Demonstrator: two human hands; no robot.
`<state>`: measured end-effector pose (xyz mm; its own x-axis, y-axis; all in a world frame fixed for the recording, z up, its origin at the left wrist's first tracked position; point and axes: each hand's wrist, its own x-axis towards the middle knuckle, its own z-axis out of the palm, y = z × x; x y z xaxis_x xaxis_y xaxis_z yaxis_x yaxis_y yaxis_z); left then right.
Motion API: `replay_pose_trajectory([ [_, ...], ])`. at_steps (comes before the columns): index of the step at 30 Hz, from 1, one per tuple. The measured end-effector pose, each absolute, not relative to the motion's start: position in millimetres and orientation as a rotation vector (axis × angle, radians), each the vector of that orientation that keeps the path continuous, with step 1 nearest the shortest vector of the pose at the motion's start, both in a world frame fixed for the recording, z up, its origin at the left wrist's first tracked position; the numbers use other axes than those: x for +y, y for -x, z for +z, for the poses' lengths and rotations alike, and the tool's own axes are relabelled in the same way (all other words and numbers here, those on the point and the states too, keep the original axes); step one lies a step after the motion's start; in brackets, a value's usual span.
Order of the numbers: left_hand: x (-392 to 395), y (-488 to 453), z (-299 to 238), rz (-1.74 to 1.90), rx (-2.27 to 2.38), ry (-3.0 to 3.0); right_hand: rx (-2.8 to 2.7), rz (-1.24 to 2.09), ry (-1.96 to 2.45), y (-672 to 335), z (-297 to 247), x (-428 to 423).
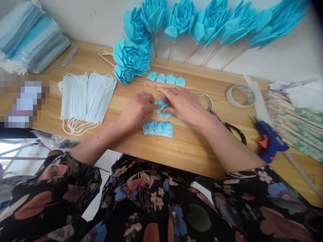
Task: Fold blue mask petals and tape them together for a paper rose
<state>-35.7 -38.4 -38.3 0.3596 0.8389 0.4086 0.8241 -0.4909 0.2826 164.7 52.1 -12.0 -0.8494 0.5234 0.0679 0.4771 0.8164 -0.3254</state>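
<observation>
Hands folding a blue petal on the wooden table (pixel 191 151).
Left hand (pixel 137 111) pinches the petal (pixel 163 110) at mid-table; right hand (pixel 184 105) lies flat, pressing it, just above a row of finished petals (pixel 158 128).

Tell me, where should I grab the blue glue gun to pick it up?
Probably by the glue gun's thick blue handle, coming from above. It lies flat on the table with nothing on top, and the handle looks like its widest part, well clear of the scissors.
</observation>
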Motion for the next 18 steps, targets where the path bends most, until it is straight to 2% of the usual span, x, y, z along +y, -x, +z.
replay_pose_trajectory([
  [5, -34.5, 33.2, -36.7, 0.507, 1.635, -2.635, -2.782, 0.564, 0.796, -174.6, -7.9, 54.6],
  [11, -34.0, 24.4, -34.1, 0.514, 1.699, -2.632, -2.676, 0.42, 1.134, -193.6, 2.7, 42.6],
  [14, -33.5, 27.1, -30.2, 0.588, 1.644, -2.488, -2.731, 0.444, 1.269, -187.4, 2.3, 28.4],
  [18, -38.4, 35.7, -19.2, 0.931, 1.591, -2.095, -2.634, 0.684, 1.39, -179.3, -3.2, 19.4],
])
